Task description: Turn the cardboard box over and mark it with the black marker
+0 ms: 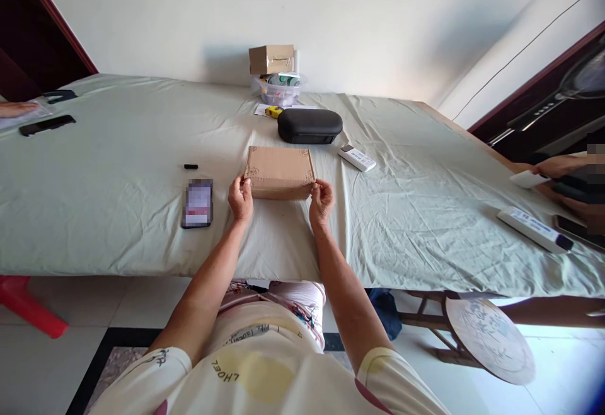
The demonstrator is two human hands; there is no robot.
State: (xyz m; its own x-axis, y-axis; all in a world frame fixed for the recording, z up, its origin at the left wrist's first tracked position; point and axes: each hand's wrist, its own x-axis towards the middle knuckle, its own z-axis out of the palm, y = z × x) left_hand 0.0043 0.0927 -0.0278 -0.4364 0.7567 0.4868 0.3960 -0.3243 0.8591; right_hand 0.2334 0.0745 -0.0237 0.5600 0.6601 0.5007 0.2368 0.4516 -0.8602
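A closed brown cardboard box (280,166) lies flat on the cloth-covered table, straight in front of me. At its near left corner, my left hand (241,199) pinches the edge between thumb and fingers. My right hand (322,202) grips the near right corner the same way. Behind the box sits a black zippered hard case (310,126). A white and dark oblong box (358,158) rests to its right. On the left lie a phone (197,204) with a lit, blurred screen and a small black stick-shaped thing (191,166).
At the back, a plastic basket (281,92) carries another cardboard box (271,60); a yellow tape measure (273,111) lies near it. Other people's hands show at the far left (19,109) and right (562,166). A white oblong box (535,229) and a round stool (490,339) are at right.
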